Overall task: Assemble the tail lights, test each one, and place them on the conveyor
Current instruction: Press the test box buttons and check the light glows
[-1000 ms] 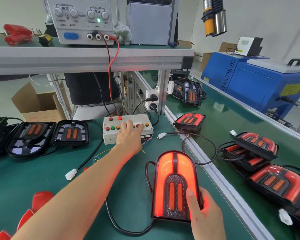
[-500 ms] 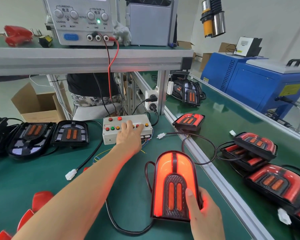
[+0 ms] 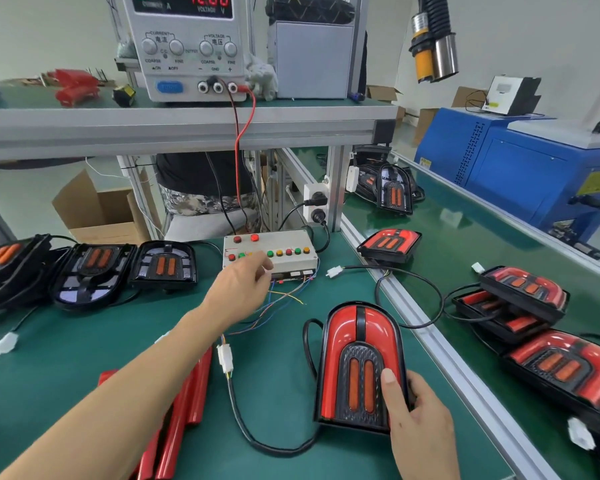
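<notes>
on green bench, right hand (image 3: 417, 415) gripping tail light (image 3: 359, 362)

A blue machine cabinet (image 3: 520, 174) stands at two o'clock, a cardboard box (image 3: 99, 211) at ten o'clock.

Your power supply (image 3: 187, 46) display reads 12.00 over VOLTAGE. Its knob panel is labelled CURRENT, VOLTAGE, COARSE, FINE, ON, OFF, GND.

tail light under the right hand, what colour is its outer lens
Red, with a black centre panel holding two orange strips; the tail light shows best in the head view.
</notes>
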Demonstrator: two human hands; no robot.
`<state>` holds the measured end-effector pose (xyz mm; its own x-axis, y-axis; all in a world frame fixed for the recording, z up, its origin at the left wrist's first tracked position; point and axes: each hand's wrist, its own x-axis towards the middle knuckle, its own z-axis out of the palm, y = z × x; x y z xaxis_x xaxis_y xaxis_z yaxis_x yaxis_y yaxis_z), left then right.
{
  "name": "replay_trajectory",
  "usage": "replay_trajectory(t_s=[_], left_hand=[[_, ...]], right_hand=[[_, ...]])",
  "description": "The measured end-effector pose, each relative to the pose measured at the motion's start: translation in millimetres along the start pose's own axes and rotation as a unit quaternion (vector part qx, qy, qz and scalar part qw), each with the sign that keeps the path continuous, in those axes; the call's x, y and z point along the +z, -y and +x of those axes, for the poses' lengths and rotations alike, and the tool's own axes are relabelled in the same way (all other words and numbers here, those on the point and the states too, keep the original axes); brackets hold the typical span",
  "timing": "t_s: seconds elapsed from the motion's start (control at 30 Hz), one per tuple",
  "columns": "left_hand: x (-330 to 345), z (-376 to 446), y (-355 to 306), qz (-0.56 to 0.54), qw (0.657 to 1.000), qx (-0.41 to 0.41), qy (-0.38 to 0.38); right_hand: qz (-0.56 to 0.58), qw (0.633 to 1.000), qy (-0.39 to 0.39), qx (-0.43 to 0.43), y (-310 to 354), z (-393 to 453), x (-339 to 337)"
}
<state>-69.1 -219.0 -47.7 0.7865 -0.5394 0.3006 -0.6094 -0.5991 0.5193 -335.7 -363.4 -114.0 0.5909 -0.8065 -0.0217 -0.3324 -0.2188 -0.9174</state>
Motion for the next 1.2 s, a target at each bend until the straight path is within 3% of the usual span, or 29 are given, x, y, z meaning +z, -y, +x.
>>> replay_trajectory(t_s=[0.2, 0.27, 0.43, 0.6, 0.73, 0.8, 0.87, 0.93, 1.0, 1.1, 1.2], left_hand=[[-40.8, -65.1, 17.5, 0.03, 0.999, 0.02, 0.007], [-49.2, -80.2, 21.6, 0.072, 0.994, 0.048, 0.063], [-57.0, -92.2, 30.5, 0.239, 0.945, 0.099, 0.199], [-58.3, -90.8, 31.7, 0.269, 0.936, 0.137, 0.181], [-63.2, -85.0, 31.7, 0.192, 0.952, 0.17, 0.168], [-65.2, -83.2, 29.5, 0.161, 0.955, 0.176, 0.179], [-66.4, -81.8, 26.7, 0.146, 0.953, 0.18, 0.197], [-66.1, -79.7, 23.3, 0.123, 0.953, 0.183, 0.208], [-65.8, -77.1, 18.7, 0.101, 0.955, 0.183, 0.213], [-64.9, -74.0, 13.5, 0.084, 0.955, 0.188, 0.213], [-63.1, -73.4, 12.7, 0.088, 0.952, 0.194, 0.218]], right_hand=[[-0.025, 1.0, -0.006, -0.017, 0.3, 0.1, -2.7], [-0.033, 0.999, -0.01, -0.02, 2.5, -0.7, -3.4], [-0.061, 0.997, -0.043, -0.032, 5.2, -3.6, -2.3], [-0.096, 0.994, -0.045, -0.02, 8.1, -0.8, -3.6], [-0.169, 0.983, -0.068, -0.003, 14.6, -2.8, -5.1], [-0.176, 0.973, -0.137, -0.059, 20.8, -15.6, -1.6], [-0.158, 0.955, -0.17, -0.184, 32.5, -34.3, 9.4], [-0.131, 0.937, -0.113, -0.303, 46.8, -51.4, 31.5], [-0.14, 0.931, -0.005, -0.338, 60.8, -58.7, 57.5], [-0.211, 0.921, 0.09, -0.314, 81.2, -57.6, 90.1], [-0.251, 0.929, 0.129, -0.241, 96.6, -46.8, 109.0]])
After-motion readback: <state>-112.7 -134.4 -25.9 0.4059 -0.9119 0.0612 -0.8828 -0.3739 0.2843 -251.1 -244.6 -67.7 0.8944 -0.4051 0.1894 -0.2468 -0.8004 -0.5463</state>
